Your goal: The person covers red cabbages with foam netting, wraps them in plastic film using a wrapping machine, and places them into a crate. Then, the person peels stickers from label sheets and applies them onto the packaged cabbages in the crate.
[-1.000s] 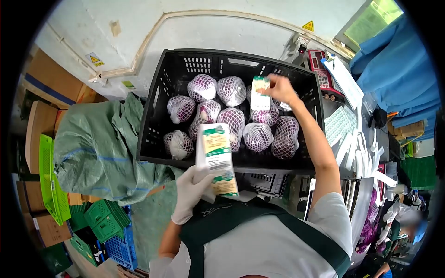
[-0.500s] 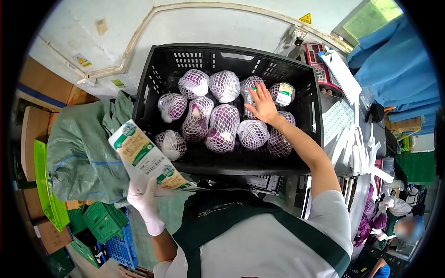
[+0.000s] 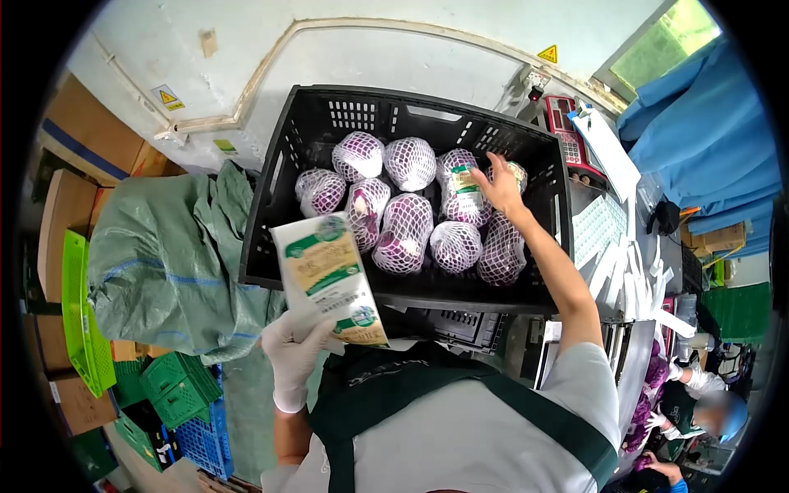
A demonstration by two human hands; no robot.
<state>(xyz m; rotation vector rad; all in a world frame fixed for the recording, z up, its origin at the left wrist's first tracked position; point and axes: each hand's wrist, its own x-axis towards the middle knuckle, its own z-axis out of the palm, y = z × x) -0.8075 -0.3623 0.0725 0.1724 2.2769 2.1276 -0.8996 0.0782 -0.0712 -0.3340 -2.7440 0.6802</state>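
A black plastic crate [image 3: 275, 193] holds several purple cabbages [image 3: 403, 234] in white foam nets. My left hand [image 3: 296, 353], in a white glove, grips the lower edge of a strip of printed labels [image 3: 325, 263], green, tan and white, raised over the crate's near left corner. The strip hides part of the crate and any cabbage behind it. My bare right hand [image 3: 502, 191] is over the cabbage at the back right, fingers apart, partly hiding a label there. Just left of it, a netted cabbage [image 3: 462, 164] bears a green-and-white label [image 3: 467, 186].
To the left are a green woven sack [image 3: 156, 255], green baskets [image 3: 177, 386] and cardboard boxes. At right stand a red scale [image 3: 563, 123], a clipboard [image 3: 608, 144] and white strips on a metal table. A co-worker [image 3: 699, 411] handles purple produce at far right.
My right hand has lifted off the labelled cabbage and shifted right to its neighbour, uncovering the label. My left hand and the label strip have moved right, across the crate's near left corner.
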